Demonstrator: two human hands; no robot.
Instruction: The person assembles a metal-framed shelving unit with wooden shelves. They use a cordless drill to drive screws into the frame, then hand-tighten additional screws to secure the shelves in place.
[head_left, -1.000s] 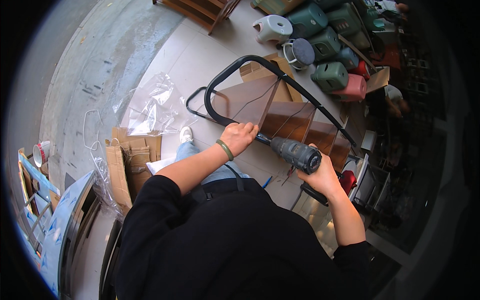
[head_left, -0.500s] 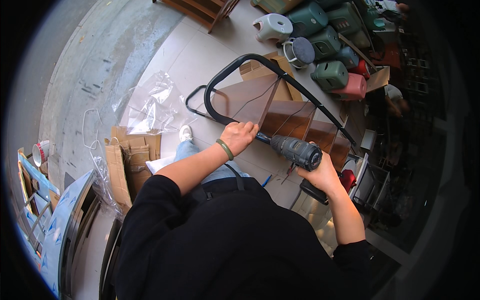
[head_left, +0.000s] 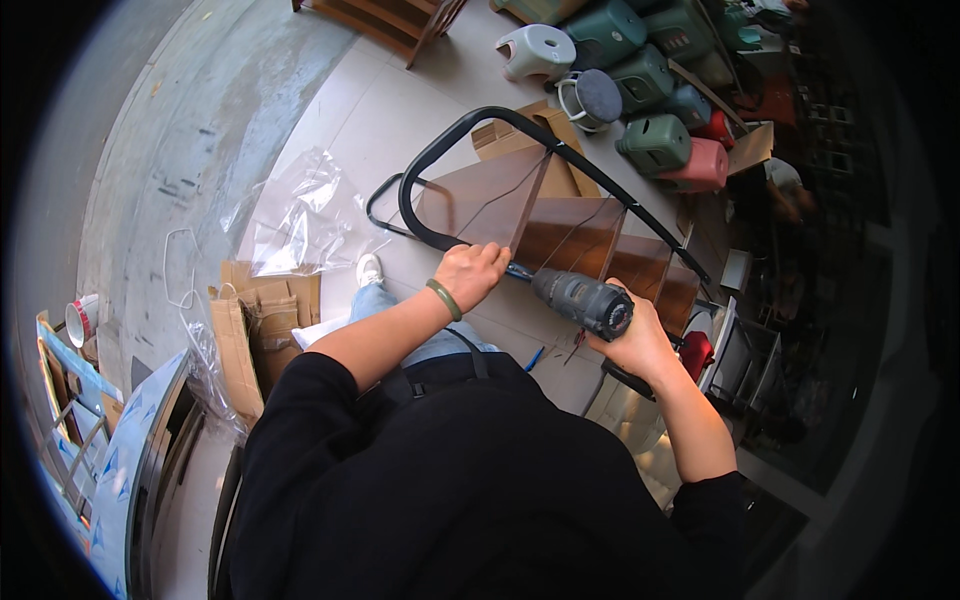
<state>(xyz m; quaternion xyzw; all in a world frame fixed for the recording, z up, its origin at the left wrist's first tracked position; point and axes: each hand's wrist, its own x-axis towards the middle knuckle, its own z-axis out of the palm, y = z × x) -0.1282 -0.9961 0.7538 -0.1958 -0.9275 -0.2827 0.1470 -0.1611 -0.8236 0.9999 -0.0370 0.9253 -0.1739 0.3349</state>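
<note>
The person's left hand [head_left: 472, 272], at the centre of the frame, has its fingers curled over the lower run of a bent black tube [head_left: 430, 153]; their undersides are hidden. A green bracelet [head_left: 445, 299] circles that wrist. The right hand [head_left: 642, 342], right of centre, has its fingers clamped on the grip of a dark drill [head_left: 585, 302]. The drill lies slanted across the middle, its front end pointing left at the tube, just beside the left hand; whether its tip touches is too small to tell. The tube loops up and runs down to the right along brown boards [head_left: 478, 197], crossed by thin dark lines.

A white shoe [head_left: 369, 269] stands on the pale floor [head_left: 385, 95] left of the hands, near a clear bag [head_left: 300, 222]. Torn cardboard [head_left: 238, 345] lies at left, a blue pen [head_left: 534, 358] below the drill. Plastic stools [head_left: 655, 143] crowd the upper right.
</note>
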